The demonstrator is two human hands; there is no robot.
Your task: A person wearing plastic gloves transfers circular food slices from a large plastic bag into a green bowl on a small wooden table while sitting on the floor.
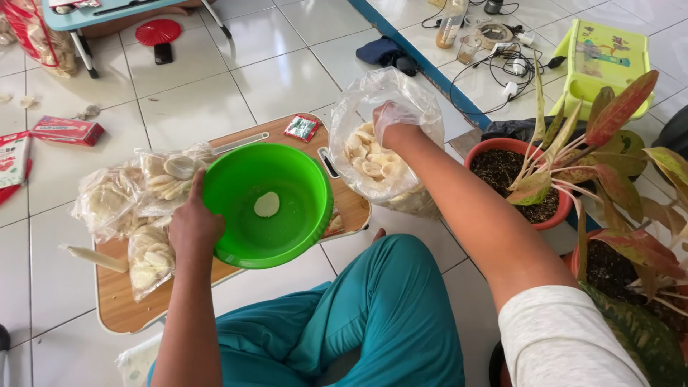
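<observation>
My left hand [193, 223] grips the left rim of a bright green plastic bowl [287, 215] that stands on a low wooden lap table [118, 294]. One pale round cracker [266, 204] lies in the bowl's bottom. My right hand [393, 118], in a thin clear glove, reaches into a big clear plastic bag [358, 107] full of pale crackers, to the right of the bowl. Whether the fingers hold a cracker is hidden by the bag.
Several small sealed bags of crackers [125, 208] lie on the table's left part, with a pale candle [97, 258] and a small red-green sachet [302, 127]. A potted plant [516, 172] with red-green leaves stands at the right. A red box [68, 131] lies on the tiled floor.
</observation>
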